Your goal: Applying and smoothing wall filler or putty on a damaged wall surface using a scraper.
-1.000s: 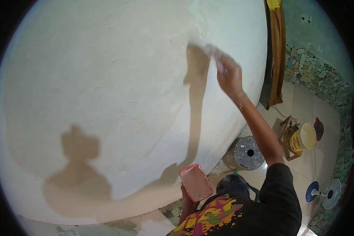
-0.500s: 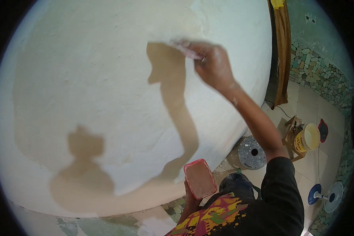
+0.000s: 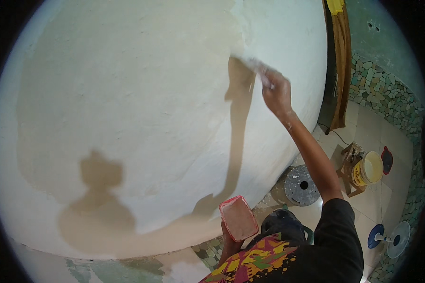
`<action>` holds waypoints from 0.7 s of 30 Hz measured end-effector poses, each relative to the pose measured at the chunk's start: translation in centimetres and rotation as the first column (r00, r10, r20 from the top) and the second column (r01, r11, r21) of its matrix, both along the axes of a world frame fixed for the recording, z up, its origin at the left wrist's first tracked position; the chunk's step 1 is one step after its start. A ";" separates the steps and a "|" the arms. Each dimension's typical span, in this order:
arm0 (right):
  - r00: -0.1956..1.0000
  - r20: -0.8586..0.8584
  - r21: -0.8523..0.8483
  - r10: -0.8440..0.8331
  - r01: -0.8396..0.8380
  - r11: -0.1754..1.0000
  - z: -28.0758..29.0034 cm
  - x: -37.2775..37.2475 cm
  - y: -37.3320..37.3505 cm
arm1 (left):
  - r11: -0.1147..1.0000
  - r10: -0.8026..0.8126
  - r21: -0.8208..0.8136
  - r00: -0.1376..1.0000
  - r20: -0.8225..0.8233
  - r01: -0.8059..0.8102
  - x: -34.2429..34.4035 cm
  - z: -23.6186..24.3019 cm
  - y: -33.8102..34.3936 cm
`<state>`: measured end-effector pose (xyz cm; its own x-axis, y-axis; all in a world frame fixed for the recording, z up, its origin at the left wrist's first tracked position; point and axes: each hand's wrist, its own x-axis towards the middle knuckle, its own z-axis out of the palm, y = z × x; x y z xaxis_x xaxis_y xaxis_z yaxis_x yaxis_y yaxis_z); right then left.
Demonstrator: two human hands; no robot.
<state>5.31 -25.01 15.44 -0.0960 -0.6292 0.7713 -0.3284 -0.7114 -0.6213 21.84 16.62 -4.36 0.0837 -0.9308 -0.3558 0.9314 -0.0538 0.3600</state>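
Note:
My right hand [image 3: 277,94] is closed round the handle of a paintbrush [image 3: 254,65], pale and smeared by motion. The brush tip meets or nearly meets the big whitish wall [image 3: 127,113], close to a border between a beige area and a whiter one; actual contact is too blurred to tell. Low down in front of my body, my left hand [image 3: 226,234] grips a rectangular tub [image 3: 239,218] with a red rim from its side and underneath. Pale pinkish-beige paint fills part of it. Most of the left fingers are hidden behind the tub.
On the tiled floor at right, a yellow-and-white bucket [image 3: 369,169] stands by a small wooden stool [image 3: 350,162]. A speckled grey round object [image 3: 301,185] sits near the wall's foot. A fan [image 3: 397,239] lies lower right. A brown curtain [image 3: 341,70] hangs beyond the wall's edge.
My right hand has swept to the right and slightly down with the brush, and its shadow on the wall followed. The tub in my left hand has hardly shifted.

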 end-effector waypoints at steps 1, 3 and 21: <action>0.977 0.206 0.004 0.044 -0.046 0.999 2.7 0.8 0.6 | 1.000 0.011 0.002 1.000 0.007 -0.011 0.4 -0.6 0.6; 0.954 0.292 0.026 0.070 -0.081 0.996 7.7 0.7 1.8 | 1.000 0.023 0.014 1.000 0.002 -0.023 0.8 -2.5 1.5; 0.970 -0.213 -0.642 -0.121 -0.045 0.765 11.0 2.1 0.4 | 0.999 -0.014 -0.036 0.996 0.088 0.017 -0.7 0.1 0.1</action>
<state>7.44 -24.57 26.48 0.1212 0.0175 0.9925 -0.4356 -0.8975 0.0690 21.10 16.69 -4.29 0.0984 -0.9447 -0.3129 0.8954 -0.0531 0.4421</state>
